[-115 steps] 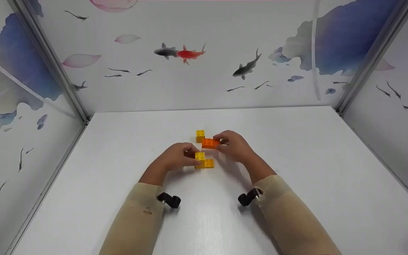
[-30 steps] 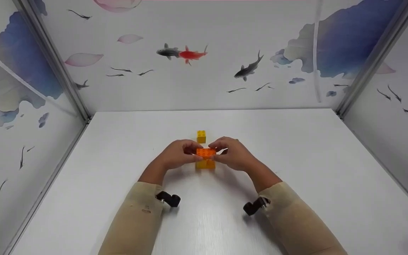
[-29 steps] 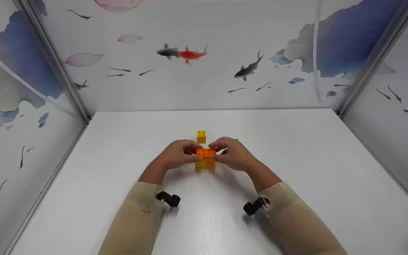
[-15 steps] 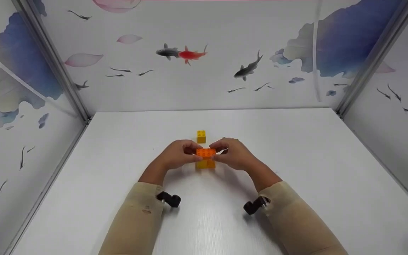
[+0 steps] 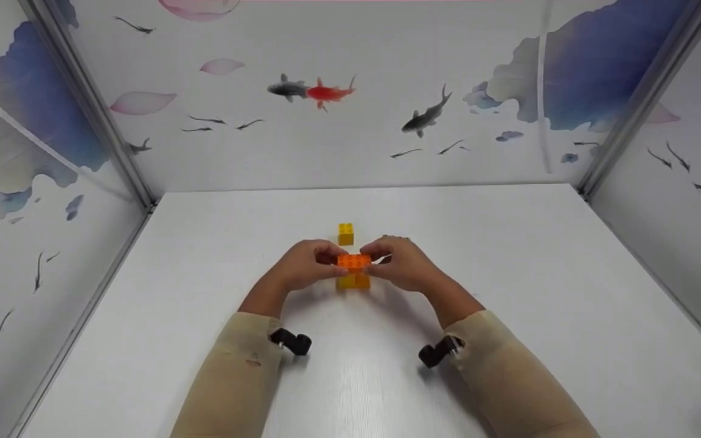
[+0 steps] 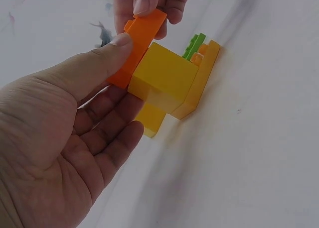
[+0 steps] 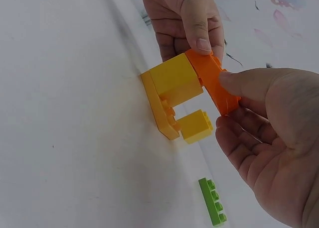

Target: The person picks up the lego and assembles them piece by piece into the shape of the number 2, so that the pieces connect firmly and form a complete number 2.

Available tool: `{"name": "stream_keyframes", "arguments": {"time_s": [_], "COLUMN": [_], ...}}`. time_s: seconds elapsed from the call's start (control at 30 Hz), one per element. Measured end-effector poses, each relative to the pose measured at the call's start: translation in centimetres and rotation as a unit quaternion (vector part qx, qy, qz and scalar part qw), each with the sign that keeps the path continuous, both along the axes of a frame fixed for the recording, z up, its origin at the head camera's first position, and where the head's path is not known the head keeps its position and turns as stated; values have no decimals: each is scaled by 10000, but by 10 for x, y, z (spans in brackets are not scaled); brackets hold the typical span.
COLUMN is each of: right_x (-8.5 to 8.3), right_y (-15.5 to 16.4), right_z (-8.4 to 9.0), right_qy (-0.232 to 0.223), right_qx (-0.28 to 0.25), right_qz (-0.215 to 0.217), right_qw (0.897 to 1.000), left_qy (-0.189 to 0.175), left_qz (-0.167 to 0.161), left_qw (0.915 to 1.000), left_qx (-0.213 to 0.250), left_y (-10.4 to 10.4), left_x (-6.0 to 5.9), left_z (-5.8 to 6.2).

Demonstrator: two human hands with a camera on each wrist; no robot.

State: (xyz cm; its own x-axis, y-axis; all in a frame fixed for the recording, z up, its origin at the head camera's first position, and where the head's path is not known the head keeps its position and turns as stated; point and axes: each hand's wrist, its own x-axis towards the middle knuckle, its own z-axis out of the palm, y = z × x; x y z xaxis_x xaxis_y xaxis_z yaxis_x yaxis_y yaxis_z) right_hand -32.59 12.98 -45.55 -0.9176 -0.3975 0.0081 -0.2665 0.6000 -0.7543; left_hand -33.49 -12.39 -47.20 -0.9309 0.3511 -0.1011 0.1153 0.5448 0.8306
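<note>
Where 2 hands (image 5: 303, 266) (image 5: 405, 265) pinch, orange brick (image 5: 354, 261), oblong, studded

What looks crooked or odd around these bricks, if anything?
Nothing looks damaged. Only the orange brick stands out: one end juts past the yellow brick beneath, and a stud seems to show between them, so it may not be fully seated.
</note>
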Motion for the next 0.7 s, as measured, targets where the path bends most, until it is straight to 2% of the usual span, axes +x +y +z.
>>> {"name": "stream_keyframes", "arguments": {"time_s": [0.4,0.7], "right_x": [-4,-5], "right_y": [0,2], "right_z": [-4,-5], "right_qy": [-151,-226], "right_qx": [35,-37], "right_qz": [-71,-93], "right_qw": [9999,9997], "left_qy": [-131,-134], "left_qz": [98,43], "left_qw": [9998,9999], "left_qx": [-120,-18], "left_y": [2,2], "left_x": [0,0], "left_z": [1,1]}}
